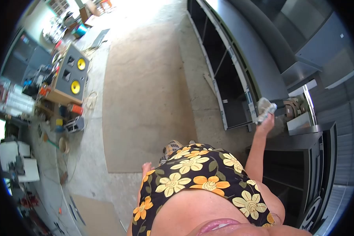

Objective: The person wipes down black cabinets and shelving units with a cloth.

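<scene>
My right hand (266, 124) reaches out to the right, its fingers closed around a crumpled whitish rag (265, 107). The rag is right at the near end of a long dark grey cabinet (259, 59), overlapping its corner in this view. Open compartments run along the cabinet's left side, behind a pale-edged frame (240, 74). My left hand (147, 168) hangs low beside my flowered top, close to the edge of a brown floor sheet (145, 98). Most of its fingers are hidden or too small to make out.
To the left stands a large speaker (69, 74) with two yellow cones, amid tools and loose cords. Another dark cabinet (287, 157) stands close on my right. A flat board (96, 214) lies on the concrete floor at lower left.
</scene>
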Demonstrator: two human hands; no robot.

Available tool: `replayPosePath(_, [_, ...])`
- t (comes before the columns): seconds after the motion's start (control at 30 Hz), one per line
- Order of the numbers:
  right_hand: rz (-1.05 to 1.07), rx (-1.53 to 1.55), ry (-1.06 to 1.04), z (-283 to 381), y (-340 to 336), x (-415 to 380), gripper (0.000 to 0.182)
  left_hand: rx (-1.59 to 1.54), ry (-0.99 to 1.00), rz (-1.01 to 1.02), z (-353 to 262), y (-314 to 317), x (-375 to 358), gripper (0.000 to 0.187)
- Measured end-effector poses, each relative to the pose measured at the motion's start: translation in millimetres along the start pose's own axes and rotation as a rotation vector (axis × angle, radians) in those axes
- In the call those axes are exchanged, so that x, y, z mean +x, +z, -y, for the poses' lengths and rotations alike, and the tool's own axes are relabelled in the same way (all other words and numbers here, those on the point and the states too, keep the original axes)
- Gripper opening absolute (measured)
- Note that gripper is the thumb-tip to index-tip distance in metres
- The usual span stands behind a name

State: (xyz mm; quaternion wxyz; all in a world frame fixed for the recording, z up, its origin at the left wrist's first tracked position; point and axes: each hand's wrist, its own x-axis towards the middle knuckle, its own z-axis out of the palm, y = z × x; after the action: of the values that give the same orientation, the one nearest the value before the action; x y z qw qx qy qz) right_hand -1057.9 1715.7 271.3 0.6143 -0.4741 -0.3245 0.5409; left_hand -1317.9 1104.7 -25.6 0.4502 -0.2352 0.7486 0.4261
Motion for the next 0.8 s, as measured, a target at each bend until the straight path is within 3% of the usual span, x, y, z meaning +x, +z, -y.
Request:
replayPosePath(0.13, [0.072, 0.056, -0.010, -23.9, 99.7, 29.5, 0.038, 0.011, -0.117, -0.010, -32.6, 9.0, 8.0, 0.022])
replayPosePath(0.33, [0.044, 0.111, -0.003, -74.2, 198.2, 69.2, 0.037, 0.083, -0.142, 0.039, -144.6, 18.4, 60.2, 0.020])
replayPosePath(0.43, [-0.035, 0.106, -0.073, -91.6, 228.8, 99.1, 0.037, 0.107, -0.102, 0.056, -233.1, 16.8, 103.4, 0.019])
replayPosePath(0.73, [-0.243, 0.065, -0.269, -21.3, 284.6, 173.5, 0.036, 0.019, 0.243, 0.016, -574.2, 24.9, 224.7, 0.017])
replayPosePath(0.8, [-0.299, 0.007, -0.387, 0.6, 292.9, 200.6, 0.034, 0.210, 0.310, -0.117, -642.9, 65.0, 228.8, 0.034])
